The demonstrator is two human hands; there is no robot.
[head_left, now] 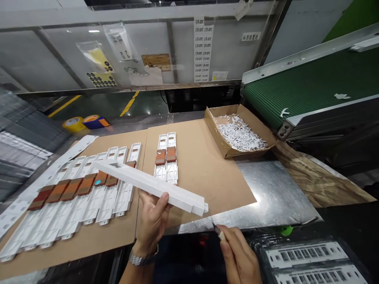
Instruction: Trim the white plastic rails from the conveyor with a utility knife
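Note:
My left hand (154, 215) is closed around a long white plastic part (154, 187), raised at a slant over the cardboard with its smooth side up. In my right hand (239, 252) is a small knife (220, 232) with a pale handle; its short dark blade points up toward the part's right end, apart from it. Two white plastic strips (166, 173) with reddish-brown blocks lie just beyond my left hand. To the left, a row of several similar strips (102, 203) lies side by side, brown blocks (69, 189) across their middles.
A cardboard box (217, 136) of small white scraps (241, 134) stands at the back right, beside a green conveyor belt (314, 83). Tape rolls (73, 124) sit at the back left. Cardboard (204, 157) covers much of the metal table (275, 193). Slotted white panels (308, 254) are at lower right.

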